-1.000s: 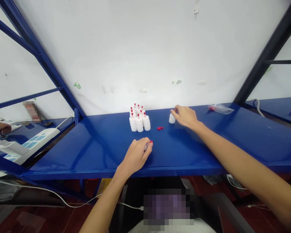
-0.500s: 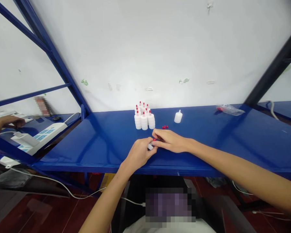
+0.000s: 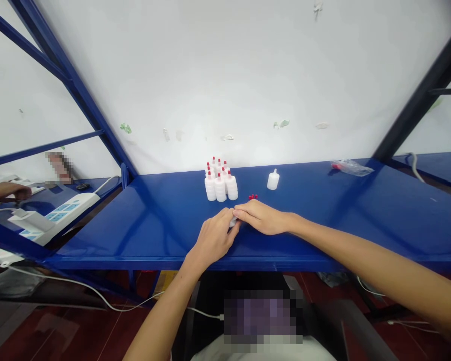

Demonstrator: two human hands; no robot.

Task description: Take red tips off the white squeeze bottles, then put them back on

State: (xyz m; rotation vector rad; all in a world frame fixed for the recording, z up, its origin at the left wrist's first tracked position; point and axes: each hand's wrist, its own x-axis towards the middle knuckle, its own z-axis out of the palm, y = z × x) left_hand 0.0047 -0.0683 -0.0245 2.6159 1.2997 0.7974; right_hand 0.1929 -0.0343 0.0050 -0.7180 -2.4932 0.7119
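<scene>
My left hand (image 3: 216,234) is closed around a small white squeeze bottle (image 3: 232,222), which is mostly hidden by the fingers. My right hand (image 3: 261,217) meets it from the right, thumb and fingers pinched at the bottle's tip. The red cap seen there a moment ago is now covered by those fingers. Just beyond my hands stands a cluster of several white bottles (image 3: 220,188) with red caps on their tips. A few loose red caps (image 3: 253,196) lie behind my right hand. One uncapped white bottle (image 3: 273,180) stands farther back to the right.
A clear plastic bag (image 3: 353,168) with something red in it lies at the back right of the blue table (image 3: 323,200). On the left, past a blue frame post (image 3: 86,105), are a white power strip (image 3: 62,215) and another person's hand (image 3: 11,191).
My right fingers have closed over the red cap, which was visible between them before. Both hands remain together at the bottle. The whole view has shifted slightly.
</scene>
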